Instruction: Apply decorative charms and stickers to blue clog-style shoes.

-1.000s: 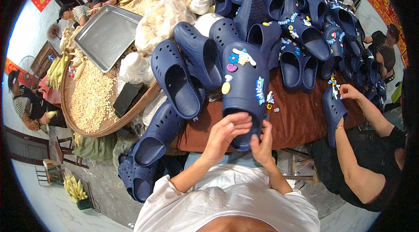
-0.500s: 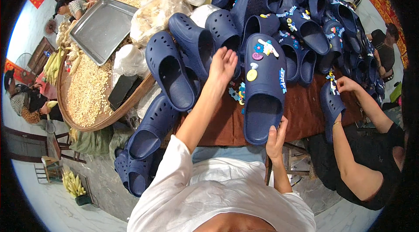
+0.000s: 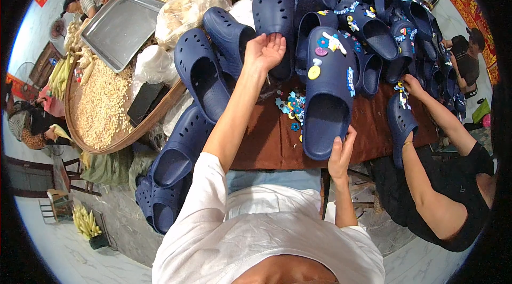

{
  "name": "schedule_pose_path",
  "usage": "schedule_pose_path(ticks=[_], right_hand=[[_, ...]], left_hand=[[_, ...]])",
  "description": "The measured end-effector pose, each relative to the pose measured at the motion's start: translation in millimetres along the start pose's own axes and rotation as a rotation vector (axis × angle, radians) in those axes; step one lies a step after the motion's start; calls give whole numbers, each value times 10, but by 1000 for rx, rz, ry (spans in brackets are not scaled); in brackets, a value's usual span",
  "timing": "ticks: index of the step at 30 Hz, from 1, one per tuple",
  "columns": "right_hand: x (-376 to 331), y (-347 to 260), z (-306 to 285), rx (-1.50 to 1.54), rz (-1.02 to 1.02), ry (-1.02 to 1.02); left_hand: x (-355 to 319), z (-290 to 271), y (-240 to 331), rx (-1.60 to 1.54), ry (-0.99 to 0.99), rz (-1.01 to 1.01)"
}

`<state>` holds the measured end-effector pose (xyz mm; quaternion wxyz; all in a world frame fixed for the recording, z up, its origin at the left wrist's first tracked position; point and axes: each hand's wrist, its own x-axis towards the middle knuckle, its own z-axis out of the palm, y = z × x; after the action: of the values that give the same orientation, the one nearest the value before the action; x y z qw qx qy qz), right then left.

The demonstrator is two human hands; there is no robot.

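My right hand grips a navy clog by its heel end. Colourful charms sit on that clog's upper: a white character, flowers, a yellow disc and a blue tag. With the palm up, my left hand has its fingertips at the opening of a plain navy clog, which stands toe up; the tips go partly out of sight there. Loose charms lie on the brown cloth between my hands. Several plain clogs lie left of my left arm.
Decorated clogs are piled at the back right. At left stand a round basket of corn kernels, a metal tray and a black phone-like slab. On the right a co-worker's hands handle another clog.
The plain clog at my left hand has come up and stands more upright. My right hand has shifted the decorated clog slightly right and up, and more loose charms show.
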<state>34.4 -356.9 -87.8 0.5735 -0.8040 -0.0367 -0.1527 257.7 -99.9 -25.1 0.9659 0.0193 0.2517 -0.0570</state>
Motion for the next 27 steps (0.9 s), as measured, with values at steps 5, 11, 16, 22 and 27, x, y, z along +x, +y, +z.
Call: schedule_pose_path(ticks=[5, 11, 16, 22, 27], right_hand=[[242, -72, 26, -25, -66, 0], [797, -236, 100, -146, -227, 2], [1670, -221, 512, -226, -325, -64], [2335, -141, 1166, -410, -384, -60], [2361, 32, 1236, -391, -422, -33]], left_hand=[[-816, -77, 296, 5, -381, -93], [-1883, -680, 135, 179, -326, -27], [-2274, -1334, -23, 208, -294, -71], [-2563, -1817, -353, 304, 40, -16], [-2669, -2127, -323, 273, 98, -21]])
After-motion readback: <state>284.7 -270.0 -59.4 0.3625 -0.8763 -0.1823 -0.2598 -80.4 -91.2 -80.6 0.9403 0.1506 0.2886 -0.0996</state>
